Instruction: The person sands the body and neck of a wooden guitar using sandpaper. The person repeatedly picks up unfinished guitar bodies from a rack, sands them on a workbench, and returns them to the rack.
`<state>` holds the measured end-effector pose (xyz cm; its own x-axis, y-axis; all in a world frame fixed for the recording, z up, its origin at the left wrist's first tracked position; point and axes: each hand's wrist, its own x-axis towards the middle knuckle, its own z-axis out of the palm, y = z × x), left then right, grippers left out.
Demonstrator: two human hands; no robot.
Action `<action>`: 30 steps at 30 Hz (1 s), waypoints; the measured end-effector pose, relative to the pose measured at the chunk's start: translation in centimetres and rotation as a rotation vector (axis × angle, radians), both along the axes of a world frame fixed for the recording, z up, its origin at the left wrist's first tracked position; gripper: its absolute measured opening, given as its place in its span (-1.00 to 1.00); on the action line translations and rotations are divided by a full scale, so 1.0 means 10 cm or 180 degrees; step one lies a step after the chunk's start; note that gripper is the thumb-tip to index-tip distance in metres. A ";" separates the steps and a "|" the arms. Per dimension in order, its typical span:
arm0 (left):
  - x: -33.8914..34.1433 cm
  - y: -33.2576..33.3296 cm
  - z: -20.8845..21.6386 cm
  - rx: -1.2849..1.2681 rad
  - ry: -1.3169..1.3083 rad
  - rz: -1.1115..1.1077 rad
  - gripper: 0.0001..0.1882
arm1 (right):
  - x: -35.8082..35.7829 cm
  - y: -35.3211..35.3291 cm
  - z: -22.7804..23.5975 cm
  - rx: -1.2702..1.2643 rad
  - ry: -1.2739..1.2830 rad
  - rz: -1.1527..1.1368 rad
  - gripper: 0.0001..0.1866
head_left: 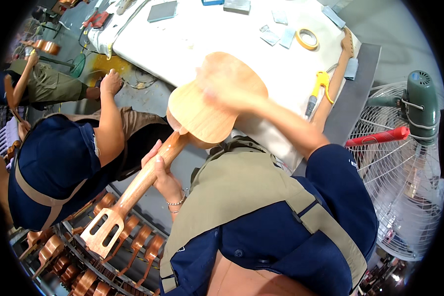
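Note:
A small wooden ukulele point(251, 81) lies slantwise in front of my apron, its plain pale body up at the edge of the white table and its slotted headstock pointing down to the left. My left hand point(167, 182), with a beaded bracelet at the wrist, is closed round the glossy neck. Over the body's flat face is my right hand point(214, 89), smeared by motion. Its fingers are too blurred to make out, and whether it holds anything cannot be seen.
On the white table point(182, 49) are a yellow tape roll point(307, 39), sheet pieces point(287, 37) and a yellow-handled tool point(321, 85) beside a long wooden neck point(336, 81). A wire-caged fan point(389, 187) stands right. A co-worker point(59, 148) sits left, above racked instruments point(86, 281).

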<state>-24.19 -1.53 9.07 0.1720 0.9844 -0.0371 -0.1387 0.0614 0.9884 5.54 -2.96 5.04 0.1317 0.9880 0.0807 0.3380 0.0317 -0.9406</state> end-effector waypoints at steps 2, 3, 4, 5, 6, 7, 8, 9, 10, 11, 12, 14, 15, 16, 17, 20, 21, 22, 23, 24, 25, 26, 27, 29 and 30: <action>0.00 -0.03 0.05 -0.0051 -0.0009 -0.0024 -0.69 | -0.26 0.08 0.14 0.0171 -0.1073 0.0164 -0.43; -0.01 -0.03 0.04 -0.0108 0.0069 -0.0020 -0.70 | -0.39 0.12 0.15 0.0261 -0.1594 0.0248 -0.42; -0.02 -0.01 0.01 -0.0165 0.0102 -0.0020 -0.71 | -0.47 0.11 0.13 0.0351 -0.2112 0.0336 -0.41; -0.05 0.00 -0.03 -0.0218 0.0133 -0.0030 -0.71 | -0.17 0.12 -0.08 0.0078 -0.1053 0.0097 -0.38; -0.07 0.02 -0.05 -0.0272 0.0134 -0.0053 -0.72 | 0.23 0.07 -0.35 -0.0186 -0.0024 -0.0161 -0.35; -0.07 0.01 -0.05 -0.0286 0.0142 -0.0042 -0.73 | 0.38 -0.09 -0.53 -0.0648 -0.0736 -0.0692 -0.36; -0.07 0.00 -0.06 -0.0245 0.0103 0.0003 -0.73 | 0.47 -0.21 -0.62 -0.1095 -0.1472 -0.1202 -0.36; -0.06 0.00 -0.09 -0.0207 0.0073 0.0041 -0.72 | 0.42 -0.30 -0.58 -0.1054 -0.1707 -0.1238 -0.35; -0.05 0.00 -0.10 -0.0170 0.0043 0.0077 -0.72 | 0.26 -0.45 -0.55 -0.1015 -0.1942 -0.1277 -0.35; -0.05 -0.02 -0.14 -0.0107 -0.0020 0.0143 -0.73 | 0.07 -0.59 -0.48 -0.0968 -0.2212 -0.1270 -0.34; 0.00 -0.03 -0.15 -0.0082 0.0010 0.0190 -0.74 | -0.18 -0.64 -0.33 -0.0809 -0.2290 -0.0908 -0.32; 0.02 -0.04 -0.11 -0.0037 0.0122 0.0212 -0.74 | -0.80 -0.64 0.12 -0.0529 -0.2410 -0.0317 -0.29; 0.02 -0.04 -0.08 -0.0033 0.0112 0.0207 -0.75 | -0.83 -0.63 0.14 -0.0167 -0.2409 -0.0171 -0.31; 0.02 -0.03 -0.10 -0.0023 0.0134 0.0176 -0.75 | -0.84 -0.64 0.14 0.0197 -0.2405 -0.0027 -0.33; 0.00 -0.01 -0.09 -0.0027 0.0206 0.0124 -0.74 | -0.68 -0.69 0.07 -0.0157 -0.2014 -0.0400 -0.36; -0.01 0.03 -0.11 0.0159 0.0280 0.0022 -0.72 | -0.13 -0.81 -0.25 -0.0987 -0.1523 -0.1308 -0.42; 0.00 0.03 -0.12 0.0288 0.0275 0.0013 -0.72 | -0.15 -0.84 -0.31 -0.1189 -0.1733 -0.1468 -0.44; 0.00 0.03 -0.12 0.0416 0.0269 0.0000 -0.71 | -0.14 -0.88 -0.35 -0.1398 -0.1939 -0.1632 -0.46; 0.03 0.01 -0.14 0.0401 0.0174 0.0046 -0.71 | -0.33 -0.78 -0.29 -0.0642 0.0070 -0.1247 -0.46; 0.08 0.01 -0.11 0.0415 0.0162 0.0072 -0.71 | -0.72 -0.72 -0.11 0.0145 -0.1864 -0.1143 -0.41; 0.12 0.01 -0.10 0.0441 0.0182 0.0075 -0.71 | -1.07 -0.68 0.23 -0.0017 -0.2122 -0.1041 -0.36; 0.14 0.03 -0.08 0.0483 0.0190 0.0087 -0.71 | -1.21 -0.66 0.43 0.0514 -0.1795 -0.0462 -0.32; 0.15 0.04 -0.08 0.0556 0.0224 0.0098 -0.73 | -1.20 -0.71 0.38 0.0411 -0.1949 -0.0674 -0.30; 0.17 0.07 -0.09 0.0744 0.0324 0.0014 -0.73 | -0.93 -0.84 0.10 0.0072 -0.2152 -0.1015 -0.31; 0.21 0.09 -0.09 0.0851 0.0345 -0.0025 -0.73 | -0.62 -1.00 -0.13 -0.0163 -0.2213 -0.1168 -0.33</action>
<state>-22.13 -0.59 8.16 0.1888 0.9604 0.2051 -0.0320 -0.2027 0.9787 -0.62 -12.92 3.79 0.3861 0.8959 0.2198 0.8299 -0.2333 -0.5068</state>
